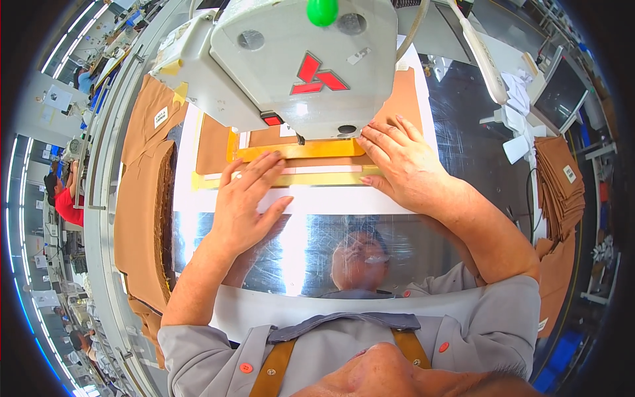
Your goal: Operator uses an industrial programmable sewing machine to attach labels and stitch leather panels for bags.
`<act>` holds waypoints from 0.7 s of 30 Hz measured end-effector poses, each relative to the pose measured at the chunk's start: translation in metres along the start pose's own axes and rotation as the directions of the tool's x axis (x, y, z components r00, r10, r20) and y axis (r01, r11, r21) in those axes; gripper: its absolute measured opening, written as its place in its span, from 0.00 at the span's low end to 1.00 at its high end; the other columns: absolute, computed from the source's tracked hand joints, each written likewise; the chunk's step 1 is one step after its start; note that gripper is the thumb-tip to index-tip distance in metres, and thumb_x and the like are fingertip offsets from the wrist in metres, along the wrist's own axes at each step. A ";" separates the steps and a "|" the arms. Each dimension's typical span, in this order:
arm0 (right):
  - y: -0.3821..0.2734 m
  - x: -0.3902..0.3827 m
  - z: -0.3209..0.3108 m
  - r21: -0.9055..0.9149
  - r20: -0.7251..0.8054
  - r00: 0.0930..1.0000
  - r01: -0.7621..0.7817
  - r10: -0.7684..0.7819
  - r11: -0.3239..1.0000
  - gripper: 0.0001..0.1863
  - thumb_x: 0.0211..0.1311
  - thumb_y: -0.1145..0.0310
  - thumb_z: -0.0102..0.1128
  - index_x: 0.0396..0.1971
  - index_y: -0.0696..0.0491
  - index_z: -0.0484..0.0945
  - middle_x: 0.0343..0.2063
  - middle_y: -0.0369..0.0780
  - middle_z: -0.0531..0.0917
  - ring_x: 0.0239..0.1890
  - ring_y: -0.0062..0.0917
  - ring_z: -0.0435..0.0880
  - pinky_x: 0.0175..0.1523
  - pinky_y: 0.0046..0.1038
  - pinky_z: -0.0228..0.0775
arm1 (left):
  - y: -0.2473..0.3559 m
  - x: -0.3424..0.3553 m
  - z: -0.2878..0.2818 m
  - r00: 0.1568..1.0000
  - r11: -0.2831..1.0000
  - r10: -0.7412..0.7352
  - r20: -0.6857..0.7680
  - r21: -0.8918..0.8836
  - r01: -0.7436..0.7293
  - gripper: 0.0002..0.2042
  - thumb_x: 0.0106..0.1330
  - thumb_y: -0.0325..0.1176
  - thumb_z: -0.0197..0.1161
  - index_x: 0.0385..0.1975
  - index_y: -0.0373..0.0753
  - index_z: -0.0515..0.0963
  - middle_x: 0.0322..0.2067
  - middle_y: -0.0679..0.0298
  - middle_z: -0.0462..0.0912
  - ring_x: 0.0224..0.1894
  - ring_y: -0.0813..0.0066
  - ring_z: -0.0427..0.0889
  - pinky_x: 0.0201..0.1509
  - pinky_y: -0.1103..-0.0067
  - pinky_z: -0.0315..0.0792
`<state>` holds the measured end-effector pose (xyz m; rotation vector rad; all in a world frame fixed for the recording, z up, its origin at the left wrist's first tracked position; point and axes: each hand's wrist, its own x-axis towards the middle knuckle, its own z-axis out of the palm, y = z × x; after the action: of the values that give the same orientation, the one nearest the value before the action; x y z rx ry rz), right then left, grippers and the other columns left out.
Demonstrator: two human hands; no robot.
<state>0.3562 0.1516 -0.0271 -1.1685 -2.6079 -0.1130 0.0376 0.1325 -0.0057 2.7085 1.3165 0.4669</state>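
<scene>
A white sewing template (317,200) lies on the shiny metal bed, with brown fabric (213,147) in its frame. An orange-yellow strip (317,150) runs across it, right below the needle area of a large grey sewing machine head (304,59). My left hand (246,198) lies with fingers stretched out, tips touching the strip's near edge left of the middle. My right hand (405,159) rests flat at the strip's right end, fingers spread, thumb by the pale yellow tape (317,179) along the template's near side. Neither hand grips anything.
Stacked brown fabric pieces (142,218) lie on the left, and another pile (559,188) is on the right. A monitor (562,89) stands at the far right. The machine head overhangs the template. People work at stations far left, one in a red shirt (68,204).
</scene>
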 end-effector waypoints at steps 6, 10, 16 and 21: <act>0.001 0.002 0.002 0.017 0.000 1.000 0.011 -0.011 1.000 0.33 0.66 0.51 0.62 0.61 0.62 0.73 0.64 0.47 0.75 0.69 0.36 0.70 0.76 0.47 0.53 | -0.021 -0.029 -0.011 0.980 0.985 -0.169 -0.101 0.024 0.172 0.21 0.66 0.35 0.66 0.59 0.39 0.79 0.61 0.59 0.81 0.68 0.64 0.74 0.75 0.63 0.55; 0.000 0.001 -0.001 0.024 -0.017 1.000 0.008 -0.007 1.000 0.32 0.66 0.52 0.63 0.61 0.62 0.74 0.63 0.47 0.76 0.69 0.36 0.70 0.76 0.46 0.53 | -0.031 -0.048 -0.014 0.946 0.969 -0.240 -0.220 0.004 0.246 0.18 0.66 0.33 0.66 0.56 0.40 0.82 0.56 0.59 0.85 0.64 0.65 0.79 0.72 0.66 0.60; 0.004 -0.002 -0.002 0.098 0.003 0.999 0.041 -0.042 0.994 0.29 0.67 0.55 0.63 0.61 0.59 0.74 0.64 0.46 0.76 0.68 0.35 0.71 0.75 0.45 0.54 | -0.029 -0.066 -0.017 0.955 0.970 -0.201 -0.220 0.090 0.225 0.18 0.66 0.34 0.67 0.56 0.40 0.82 0.53 0.58 0.86 0.60 0.63 0.81 0.68 0.65 0.64; 0.012 -0.007 -0.009 0.183 0.070 0.997 0.016 -0.029 0.983 0.30 0.66 0.57 0.64 0.63 0.58 0.73 0.66 0.46 0.74 0.68 0.36 0.71 0.73 0.42 0.56 | -0.039 -0.081 -0.023 0.906 0.935 -0.343 -0.248 0.008 0.356 0.16 0.68 0.36 0.67 0.53 0.38 0.83 0.51 0.55 0.87 0.57 0.57 0.83 0.60 0.68 0.72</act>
<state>0.3714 0.1524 -0.0209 -1.0978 -2.6281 0.1641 -0.0461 0.0924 -0.0112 2.4287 1.8559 0.7490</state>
